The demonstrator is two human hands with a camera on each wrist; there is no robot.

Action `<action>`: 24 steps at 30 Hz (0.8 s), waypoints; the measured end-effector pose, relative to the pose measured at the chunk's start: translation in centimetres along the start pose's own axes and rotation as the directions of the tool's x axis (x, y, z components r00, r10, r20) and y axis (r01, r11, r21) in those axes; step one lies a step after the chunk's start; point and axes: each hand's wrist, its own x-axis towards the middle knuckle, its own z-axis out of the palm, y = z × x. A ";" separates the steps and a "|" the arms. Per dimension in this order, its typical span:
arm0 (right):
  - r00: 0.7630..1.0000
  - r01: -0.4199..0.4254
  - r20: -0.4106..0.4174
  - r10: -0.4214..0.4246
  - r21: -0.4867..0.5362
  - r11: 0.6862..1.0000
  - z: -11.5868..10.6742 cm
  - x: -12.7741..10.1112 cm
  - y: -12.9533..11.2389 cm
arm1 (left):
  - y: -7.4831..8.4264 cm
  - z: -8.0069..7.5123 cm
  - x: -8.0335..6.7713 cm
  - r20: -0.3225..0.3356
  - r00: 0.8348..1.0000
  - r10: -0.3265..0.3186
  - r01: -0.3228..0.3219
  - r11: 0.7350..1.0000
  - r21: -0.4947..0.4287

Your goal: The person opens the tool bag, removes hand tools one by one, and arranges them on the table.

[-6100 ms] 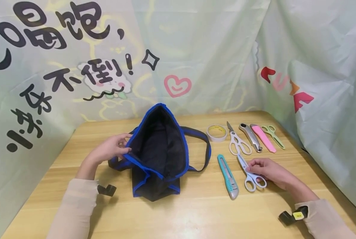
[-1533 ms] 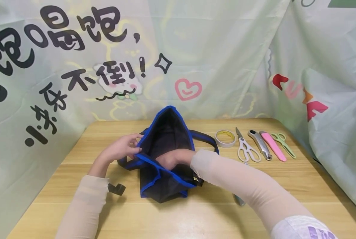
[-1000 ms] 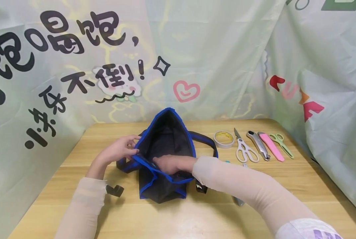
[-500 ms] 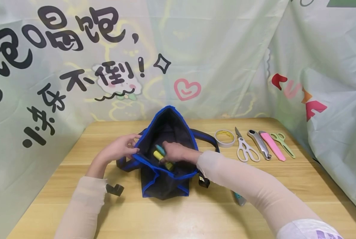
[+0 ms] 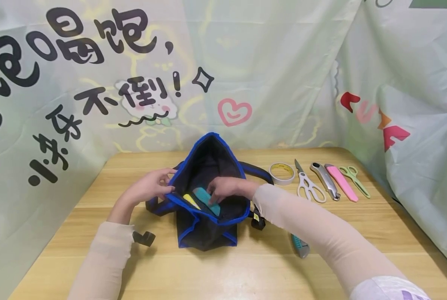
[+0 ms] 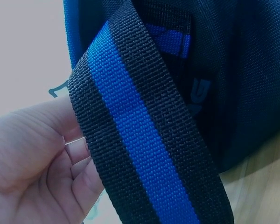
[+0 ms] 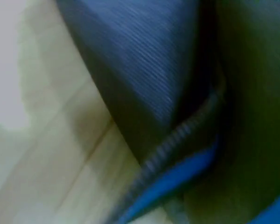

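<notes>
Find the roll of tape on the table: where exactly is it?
In the head view, the tape lies right of the bag, just beyond its strap, with the white scissors on its right.

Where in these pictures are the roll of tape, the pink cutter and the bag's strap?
roll of tape (image 5: 282, 173), head view, on its front rim.
pink cutter (image 5: 341, 183), head view, mid-body.
bag's strap (image 6: 140, 135), left wrist view, on the blue centre stripe.
</notes>
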 end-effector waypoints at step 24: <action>0.990 0.000 -0.139 -0.016 -0.110 0.994 0.7 0.4 -0.4 | 0.2 0.0 -0.2 0.001 1.000 -0.018 0.018 1.000 -0.013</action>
